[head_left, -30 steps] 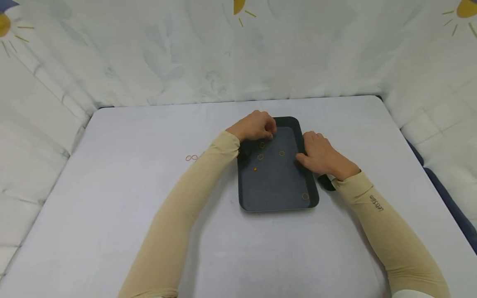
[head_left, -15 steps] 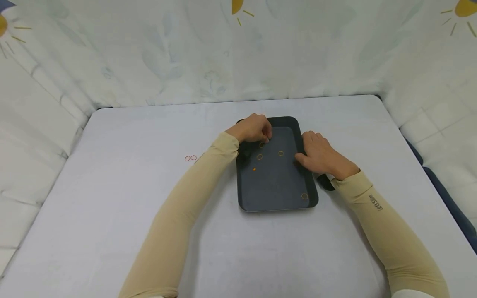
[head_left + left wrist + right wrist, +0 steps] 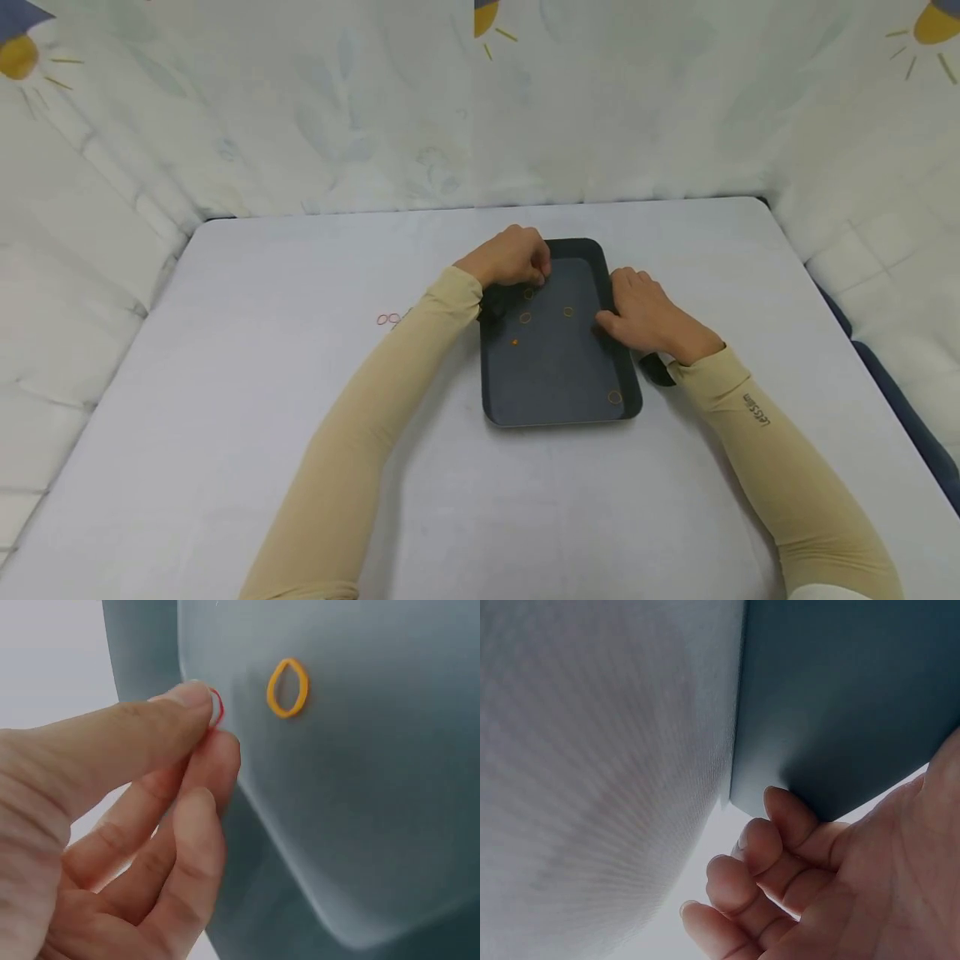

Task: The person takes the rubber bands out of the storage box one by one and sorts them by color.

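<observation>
Head view has our left grip (image 3: 510, 257) above the far left of the tray (image 3: 558, 379), which rests on the tabletop (image 3: 225, 400), while our right grip (image 3: 648, 310) clasps its right wall. In the left wrist view we pinch a red band (image 3: 222, 711) over the tray; a yellow band (image 3: 271, 691) lies inside it. In the right wrist view our curled fingers (image 3: 731, 885) bend beside its outer side.

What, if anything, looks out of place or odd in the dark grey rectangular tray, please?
One thing stands out: a tiny orange blob in the left half of the dark grey rectangular tray. The thin yellow rings in there show open middles; the blob shows none and is too small to identify.
</observation>
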Action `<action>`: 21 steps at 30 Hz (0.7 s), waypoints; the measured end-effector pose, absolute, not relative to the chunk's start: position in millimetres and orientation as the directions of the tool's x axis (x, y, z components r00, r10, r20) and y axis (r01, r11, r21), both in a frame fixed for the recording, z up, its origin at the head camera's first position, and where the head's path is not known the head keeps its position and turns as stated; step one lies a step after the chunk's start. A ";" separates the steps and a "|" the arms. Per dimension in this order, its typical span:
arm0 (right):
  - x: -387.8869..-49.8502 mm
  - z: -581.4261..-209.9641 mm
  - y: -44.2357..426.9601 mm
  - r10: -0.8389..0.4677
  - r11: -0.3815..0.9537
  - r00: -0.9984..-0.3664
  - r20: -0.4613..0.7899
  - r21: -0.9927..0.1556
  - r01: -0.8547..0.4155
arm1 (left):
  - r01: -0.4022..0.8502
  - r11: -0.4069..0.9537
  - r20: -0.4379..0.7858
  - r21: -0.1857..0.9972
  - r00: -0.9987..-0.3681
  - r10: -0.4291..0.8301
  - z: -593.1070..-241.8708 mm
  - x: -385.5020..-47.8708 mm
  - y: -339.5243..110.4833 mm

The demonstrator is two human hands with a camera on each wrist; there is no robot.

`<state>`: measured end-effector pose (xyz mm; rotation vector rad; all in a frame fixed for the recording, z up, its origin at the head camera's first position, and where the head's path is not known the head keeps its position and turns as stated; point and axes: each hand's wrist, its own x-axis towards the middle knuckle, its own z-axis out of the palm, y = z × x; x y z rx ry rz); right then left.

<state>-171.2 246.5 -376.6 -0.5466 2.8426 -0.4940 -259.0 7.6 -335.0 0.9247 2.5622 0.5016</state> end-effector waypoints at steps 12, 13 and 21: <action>-179.8 -380.7 256.9 -0.376 0.884 -0.916 -0.138 -0.352 -0.309 | 0.547 0.690 -0.190 0.474 -0.702 0.686 -315.8 -255.9 1.8; -180.3 -381.0 257.9 -0.375 0.884 -0.917 -0.139 -0.352 -0.308 | 0.549 0.690 -0.189 0.473 -0.701 0.687 -314.3 -255.5 1.2; -184.3 -381.2 264.4 -0.373 0.883 -0.916 -0.145 -0.359 -0.303 | 0.581 0.665 -0.159 0.469 -0.686 0.710 -304.3 -249.7 -9.2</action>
